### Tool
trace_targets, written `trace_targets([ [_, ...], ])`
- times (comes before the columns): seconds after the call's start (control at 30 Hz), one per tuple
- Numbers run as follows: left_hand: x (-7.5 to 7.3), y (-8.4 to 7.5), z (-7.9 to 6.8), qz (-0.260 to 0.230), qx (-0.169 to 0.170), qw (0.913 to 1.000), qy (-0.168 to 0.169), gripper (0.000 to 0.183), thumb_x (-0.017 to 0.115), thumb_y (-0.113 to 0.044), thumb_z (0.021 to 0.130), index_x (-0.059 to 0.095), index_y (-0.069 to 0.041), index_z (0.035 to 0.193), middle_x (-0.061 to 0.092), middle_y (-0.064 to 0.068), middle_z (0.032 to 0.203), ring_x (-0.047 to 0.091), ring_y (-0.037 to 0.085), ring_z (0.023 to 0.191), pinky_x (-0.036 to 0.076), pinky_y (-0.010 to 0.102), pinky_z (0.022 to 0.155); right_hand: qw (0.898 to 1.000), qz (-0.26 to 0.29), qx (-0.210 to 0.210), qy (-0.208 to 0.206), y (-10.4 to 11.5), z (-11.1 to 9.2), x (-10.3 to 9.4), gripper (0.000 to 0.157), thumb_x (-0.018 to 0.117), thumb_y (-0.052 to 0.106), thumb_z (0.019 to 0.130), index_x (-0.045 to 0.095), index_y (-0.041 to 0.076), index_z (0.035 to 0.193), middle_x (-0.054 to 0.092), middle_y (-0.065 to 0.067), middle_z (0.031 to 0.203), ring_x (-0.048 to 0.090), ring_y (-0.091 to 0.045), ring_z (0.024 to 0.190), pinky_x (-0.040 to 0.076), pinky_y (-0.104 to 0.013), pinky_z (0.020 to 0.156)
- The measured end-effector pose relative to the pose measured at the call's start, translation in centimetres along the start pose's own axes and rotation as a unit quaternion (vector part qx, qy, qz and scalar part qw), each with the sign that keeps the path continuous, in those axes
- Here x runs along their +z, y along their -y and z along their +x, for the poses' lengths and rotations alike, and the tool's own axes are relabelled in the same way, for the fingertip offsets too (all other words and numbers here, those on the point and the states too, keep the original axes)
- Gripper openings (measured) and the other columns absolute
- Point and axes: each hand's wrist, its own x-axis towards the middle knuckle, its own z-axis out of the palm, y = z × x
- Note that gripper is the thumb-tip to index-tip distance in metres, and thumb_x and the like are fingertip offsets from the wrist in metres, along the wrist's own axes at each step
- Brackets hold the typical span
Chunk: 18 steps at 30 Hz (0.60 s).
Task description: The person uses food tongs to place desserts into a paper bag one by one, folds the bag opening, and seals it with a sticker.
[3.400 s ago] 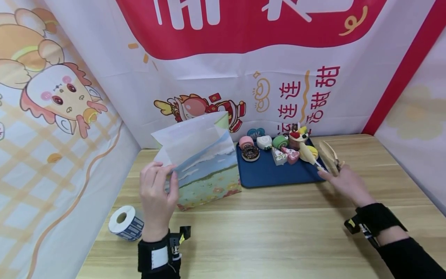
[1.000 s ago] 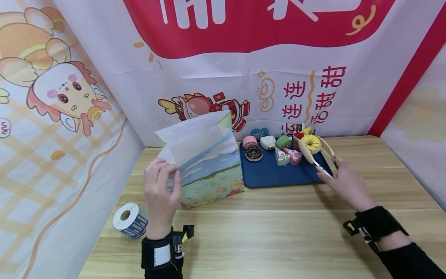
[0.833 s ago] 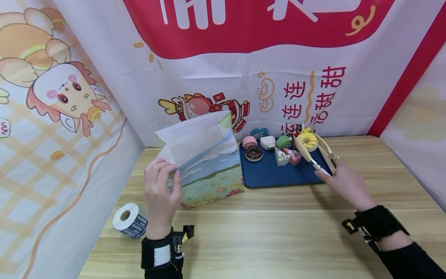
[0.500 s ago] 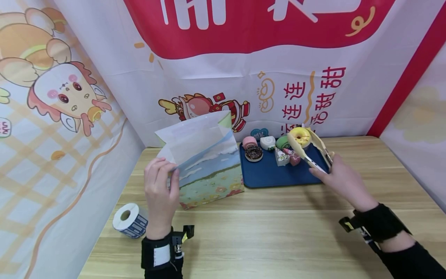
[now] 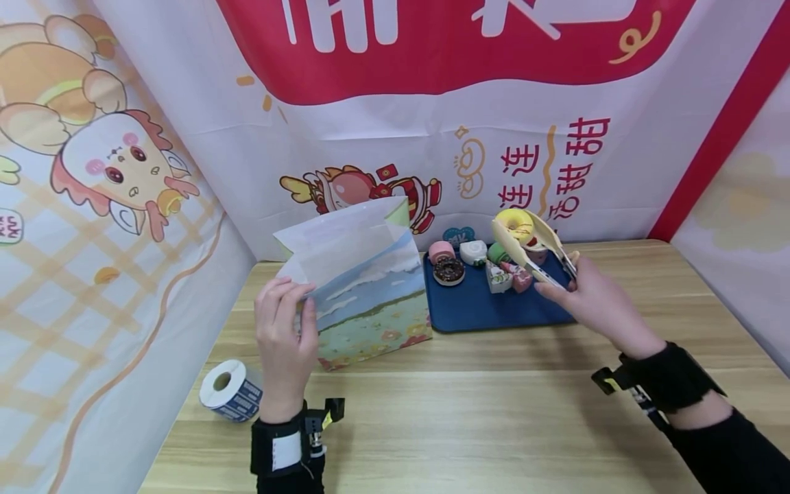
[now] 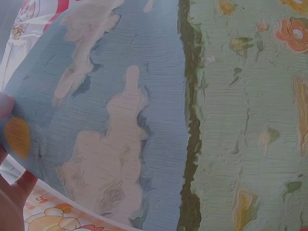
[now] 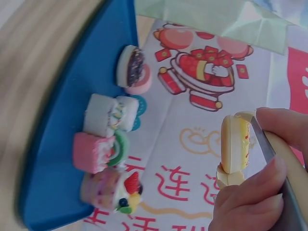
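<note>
My left hand point(image 5: 286, 336) pinches the near edge of a paper bag point(image 5: 370, 295) printed with sky and flowers, whose mouth gapes upward. In the left wrist view the bag's painted side point(image 6: 144, 120) fills most of the picture. My right hand point(image 5: 595, 302) grips a pair of tongs point(image 5: 524, 257) with cream-coloured tips. Between those tips a yellow toy donut point(image 5: 515, 226) is clamped, raised above the blue tray point(image 5: 481, 315). The right wrist view shows the donut point(image 7: 235, 144) edge-on, apart from the tray.
On the tray sit a chocolate donut point(image 5: 448, 272), a pink roll point(image 5: 441, 252), a white cake point(image 5: 473, 252), a green roll point(image 5: 497, 253), two cake wedges point(image 5: 498, 278) and a dessert cup point(image 5: 538, 255). A label roll point(image 5: 230, 391) stands left of my left hand. Printed cloth hangs behind.
The tongs have closed round the yellow donut and lifted it off the tray's right end, moving up and left. My left hand and the bag hold nearly still.
</note>
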Motion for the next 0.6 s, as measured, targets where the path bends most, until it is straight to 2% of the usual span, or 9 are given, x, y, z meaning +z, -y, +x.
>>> trace_targets([
  [0.27,0.1,-0.2,0.0,0.001,0.000,1.0000,-0.004,0.018,0.055,-0.003,0.086,0.067,0.006,0.096,0.061,0.024,0.096,0.051,0.036,0.109,0.042,0.052,0.095,0.999,0.020,-0.025,-0.002,2.5,1.0,-0.6,0.087,0.054,0.067,0.080,0.039,-0.007,0.124,0.051,-0.021,0.093,0.049,-0.031,0.078,0.038,-0.034,0.052],
  [0.4,0.2,-0.2,0.0,-0.002,0.001,1.0000,-0.010,0.018,0.054,-0.003,0.086,0.067,0.006,0.095,0.061,0.024,0.095,0.051,0.037,0.109,0.042,0.052,0.095,0.999,0.018,-0.026,0.001,3.6,1.3,-0.8,0.093,0.052,0.070,0.078,0.038,-0.008,0.127,0.055,-0.026,0.107,0.050,-0.034,0.086,0.042,-0.040,0.062],
  [0.47,0.2,-0.2,0.0,-0.003,0.001,0.9999,-0.011,0.018,0.054,-0.003,0.086,0.067,0.006,0.095,0.061,0.024,0.095,0.051,0.037,0.109,0.042,0.052,0.096,0.999,0.030,-0.027,0.006,4.1,1.4,-0.9,0.090,0.053,0.070,0.078,0.040,-0.006,0.125,0.060,-0.025,0.106,0.051,-0.033,0.086,0.043,-0.039,0.062],
  [0.6,0.3,-0.3,0.0,-0.004,0.001,0.9999,-0.012,0.018,0.055,-0.003,0.085,0.067,0.006,0.094,0.061,0.024,0.095,0.051,0.037,0.108,0.042,0.052,0.095,0.999,0.042,-0.031,0.011,5.1,1.4,-0.9,0.085,0.055,0.068,0.078,0.041,-0.006,0.119,0.065,-0.021,0.096,0.052,-0.029,0.078,0.038,-0.031,0.054],
])
